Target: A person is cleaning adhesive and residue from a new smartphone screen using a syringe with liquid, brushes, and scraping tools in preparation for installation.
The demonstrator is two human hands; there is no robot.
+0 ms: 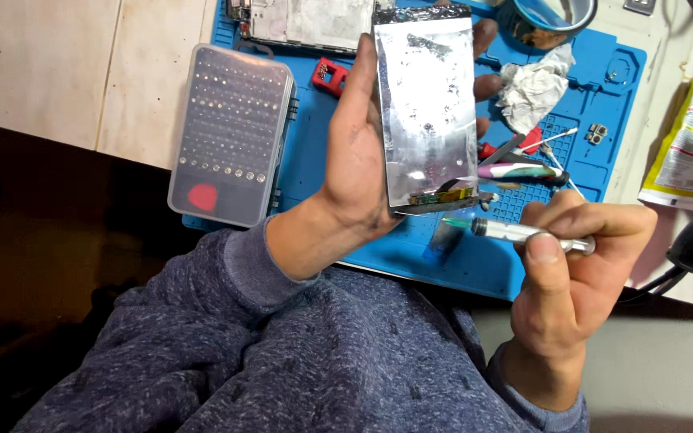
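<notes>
Syringe [523, 233] pinched in right hand [575, 281], tip near the panel [427, 104] bottom edge (left hand [354, 160] clasps it upright); squeeze gently, keep the panel steady over the mat [475, 265]

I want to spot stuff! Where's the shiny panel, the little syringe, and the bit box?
shiny panel [428, 96], head view, middle of its silver back
syringe [515, 232], head view, clear barrel
bit box [230, 132], head view, lid centre

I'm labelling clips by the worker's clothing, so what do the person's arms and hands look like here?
Both arms wear a heathered blue-grey knit sweater with ribbed cuffs; the left cuff is pushed a little up the forearm. The left hand and right hand are bare: no gloves, rings or watch visible. Dark smudges mark the left hand's palm side. The right-hand fingers have short nails.
</notes>
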